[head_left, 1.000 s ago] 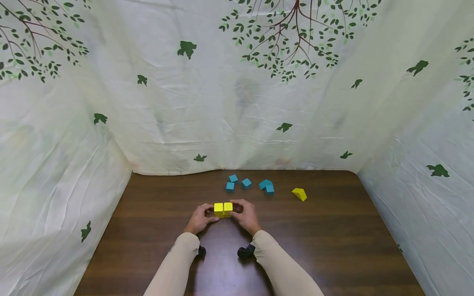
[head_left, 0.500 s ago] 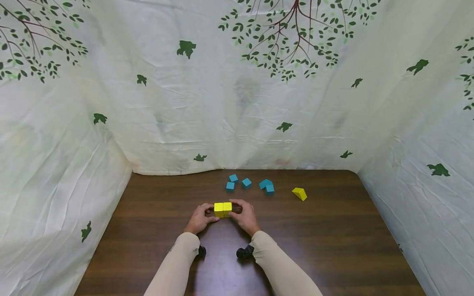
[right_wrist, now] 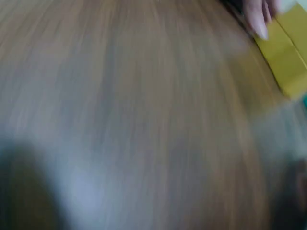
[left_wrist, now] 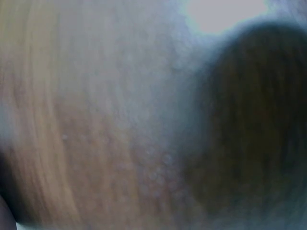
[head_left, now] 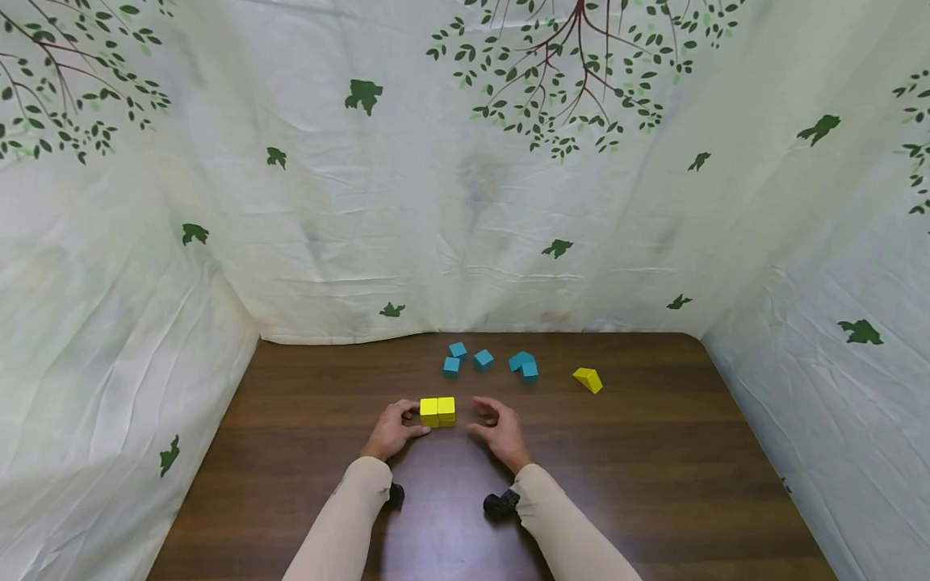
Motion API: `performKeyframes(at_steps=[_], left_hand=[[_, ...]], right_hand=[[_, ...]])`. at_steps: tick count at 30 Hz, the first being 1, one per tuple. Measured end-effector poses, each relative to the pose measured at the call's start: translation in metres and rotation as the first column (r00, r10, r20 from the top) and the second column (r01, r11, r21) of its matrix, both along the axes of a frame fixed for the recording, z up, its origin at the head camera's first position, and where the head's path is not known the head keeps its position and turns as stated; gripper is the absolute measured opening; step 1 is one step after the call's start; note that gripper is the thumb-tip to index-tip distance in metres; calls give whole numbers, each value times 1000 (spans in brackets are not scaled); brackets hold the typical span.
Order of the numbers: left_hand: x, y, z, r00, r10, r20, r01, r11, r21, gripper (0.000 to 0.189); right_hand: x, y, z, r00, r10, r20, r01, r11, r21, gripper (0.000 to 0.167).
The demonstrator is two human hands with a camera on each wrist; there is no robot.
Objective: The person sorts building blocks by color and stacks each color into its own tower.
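Right hand (head_left: 501, 428) off 2 yellow blocks (head_left: 437, 411)

Left wrist view — blurry tabletop (left_wrist: 105, 158)

blurred brown wood tabletop (left_wrist: 100, 163); bright glare (left_wrist: 223, 12) at top; dark rounded shadow (left_wrist: 254, 124) at right.

Shows smooth wood grain on the table (head_left: 654, 460), glossy at bottom centre, creased matt cloth in the backdrop (head_left: 465, 218) across the upper frame, smooth faces on the yellow blocks (head_left: 429, 407) at lower centre, and matt cloth on the sleeves (head_left: 341, 512) below.
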State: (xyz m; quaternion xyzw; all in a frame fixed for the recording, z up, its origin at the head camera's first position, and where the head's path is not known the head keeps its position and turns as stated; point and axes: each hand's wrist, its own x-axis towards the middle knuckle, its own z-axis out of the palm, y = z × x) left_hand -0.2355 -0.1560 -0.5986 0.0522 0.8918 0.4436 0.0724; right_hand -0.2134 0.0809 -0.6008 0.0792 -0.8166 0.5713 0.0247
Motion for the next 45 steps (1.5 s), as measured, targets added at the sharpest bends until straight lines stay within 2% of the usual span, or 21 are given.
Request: performKeyframes(at_steps=[6, 11, 16, 21, 25, 29, 31, 36, 45], left_hand=[[2, -1, -2, 1000, 7, 7, -7, 1000, 5, 43], [4, -2, -3, 1000, 14, 19, -15, 1000, 15, 43], [4, -3, -6, 1000, 22, 13, -22, 1000, 14, 42], [5, -4, -5, 1000, 24, 9, -24, 1000, 5, 43], [4, -4, -2, 999, 30, 20, -30, 1000, -4, 45], [4, -3, 0, 999, 29, 25, -29, 1000, -9, 46], [4, -3, 1, 999, 29, 23, -29, 1000, -7, 45], [3, -3, -1, 1000, 13, -10, -13, 1000, -4, 42], [0, -1, -1, 1000, 12, 23, -12, 1000, -16, 43]], right_hand=[[13, 46, -9, 991, -134, -3, 134, 990, -35, 44], [20, 92, -15, 966, -260, 0, 259, 964, -50, 42], [14, 131, -17, 920, -390, 30, 391, 918, -67, 41], [2, 154, -14, 858, -513, 28, 514, 856, -54, 41], [-8, 166, -13, 821, -571, 20, 572, 820, -35, 44], [-18, 174, -14, 799, -601, 28, 600, 799, 39, 47], [-23, 177, -15, 796, -603, 47, 599, 797, 76, 48], [-32, 180, -13, 805, -584, 104, 575, 811, 106, 49], [-43, 177, -8, 809, -568, 151, 555, 823, 123, 49]])
